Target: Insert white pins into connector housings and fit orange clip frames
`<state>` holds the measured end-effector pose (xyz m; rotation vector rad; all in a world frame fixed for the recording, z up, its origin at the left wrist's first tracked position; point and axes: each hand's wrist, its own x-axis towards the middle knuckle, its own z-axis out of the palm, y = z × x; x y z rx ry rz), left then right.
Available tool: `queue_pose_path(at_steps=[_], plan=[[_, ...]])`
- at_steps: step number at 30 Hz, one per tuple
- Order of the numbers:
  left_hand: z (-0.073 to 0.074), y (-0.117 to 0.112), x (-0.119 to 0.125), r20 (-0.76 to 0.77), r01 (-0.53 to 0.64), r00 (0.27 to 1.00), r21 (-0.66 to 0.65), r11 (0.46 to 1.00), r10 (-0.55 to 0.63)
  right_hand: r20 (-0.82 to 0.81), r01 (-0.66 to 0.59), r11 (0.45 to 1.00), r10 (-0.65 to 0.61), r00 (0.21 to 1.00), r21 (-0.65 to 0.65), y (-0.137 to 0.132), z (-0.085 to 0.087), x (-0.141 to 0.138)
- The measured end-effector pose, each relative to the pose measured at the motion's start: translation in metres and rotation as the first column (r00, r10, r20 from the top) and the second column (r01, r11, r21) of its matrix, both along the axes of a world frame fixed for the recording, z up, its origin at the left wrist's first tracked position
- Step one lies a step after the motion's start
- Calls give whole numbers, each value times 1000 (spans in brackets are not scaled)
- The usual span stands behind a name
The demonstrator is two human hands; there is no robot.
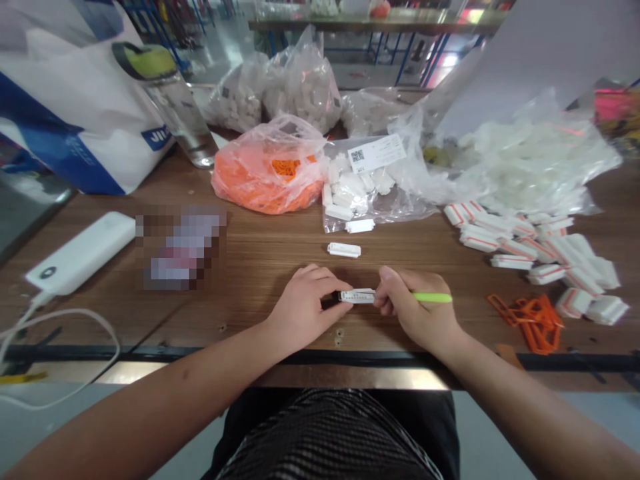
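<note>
Near the front edge of the table, my left hand (306, 303) pinches the left end of a small white plastic piece (357, 297) between thumb and fingers. My right hand (413, 310) is closed around a slim tool with a lime-green handle (433, 297). The tool's tip is hidden by my fingers, which are at the right end of the white piece. Just beyond my hands lies another white piece (344, 250), and behind it a further white piece (360, 226) at the edge of a clear bag.
White pieces with orange strips (515, 253) lie piled at right, behind loose orange frames (540, 323). An orange-filled bag (265, 173), a bag of white pieces (355, 190) and a bottle (180, 113) stand behind. A white power bank (83, 252) lies at left.
</note>
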<state>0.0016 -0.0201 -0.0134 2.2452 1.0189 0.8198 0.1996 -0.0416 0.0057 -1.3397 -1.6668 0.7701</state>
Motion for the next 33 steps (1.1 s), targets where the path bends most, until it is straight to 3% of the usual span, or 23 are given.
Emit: queue_pose_path(at_steps=[10, 33], plan=[[0, 0, 0, 10, -3, 1000, 13, 1000, 3, -105, 34, 998, -41, 994, -61, 2, -1, 2], [0, -1, 0, 15, 3, 1000, 14, 1000, -3, -100, 12, 998, -19, 995, -68, 1, -3, 1]])
